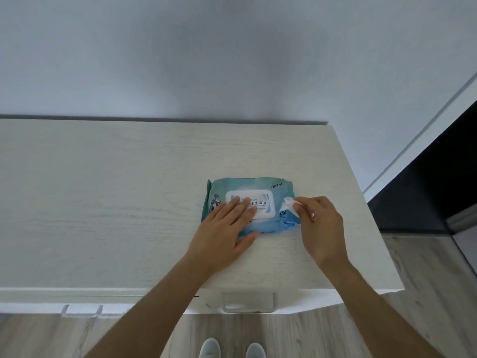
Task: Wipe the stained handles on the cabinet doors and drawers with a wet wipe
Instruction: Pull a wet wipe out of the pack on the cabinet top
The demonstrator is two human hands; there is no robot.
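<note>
A blue-green pack of wet wipes lies flat on the pale wood-grain cabinet top, right of centre. My left hand presses down on the pack with straight fingers laid across its white lid label. My right hand pinches a white wet wipe sticking out at the pack's right end. Below the top's front edge two pale handles show: one under my arms and one further left.
A plain wall rises behind the cabinet. The cabinet's right edge drops to grey wood-look floor; a dark piece of furniture stands further right. My two shoes show at the bottom.
</note>
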